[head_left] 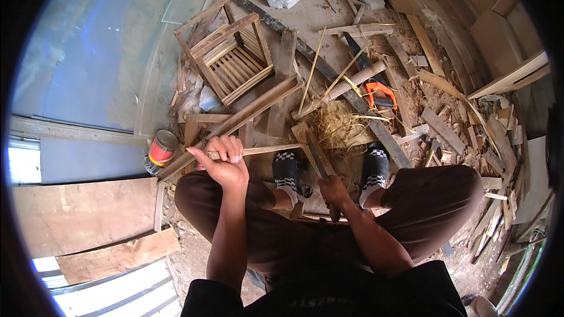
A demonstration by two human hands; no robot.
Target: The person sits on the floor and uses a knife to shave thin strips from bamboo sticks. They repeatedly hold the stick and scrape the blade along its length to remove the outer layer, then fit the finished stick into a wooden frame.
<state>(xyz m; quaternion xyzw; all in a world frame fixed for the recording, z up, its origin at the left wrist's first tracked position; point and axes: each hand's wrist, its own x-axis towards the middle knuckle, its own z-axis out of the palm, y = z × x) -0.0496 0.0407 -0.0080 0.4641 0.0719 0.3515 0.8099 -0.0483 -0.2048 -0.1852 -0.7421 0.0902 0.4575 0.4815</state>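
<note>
With left hand (pixel 226 161) clamped round strip (pixel 264 151) above the knees and right hand (pixel 332 189) fisted on blade (pixel 319 158) by the sandals (pixel 288 173), could slip and cut toes.

Looking straight down on a squatting person's knees and checkered sandals (pixel 288 173). Left hand (pixel 223 164) closed round a thin wooden strip (pixel 267 150), held level over the left knee. Right hand (pixel 333 191) gripping a long dark blade (pixel 319 157), its edge set against the strip's far end. Pale shavings (pixel 338 126) heaped just ahead of the feet. Beyond: slatted wooden frame (pixel 235 58), orange-handled saw (pixel 379 95), red tin can (pixel 161 149) at left, scrap planks (pixel 446 82) strewn right.
</note>
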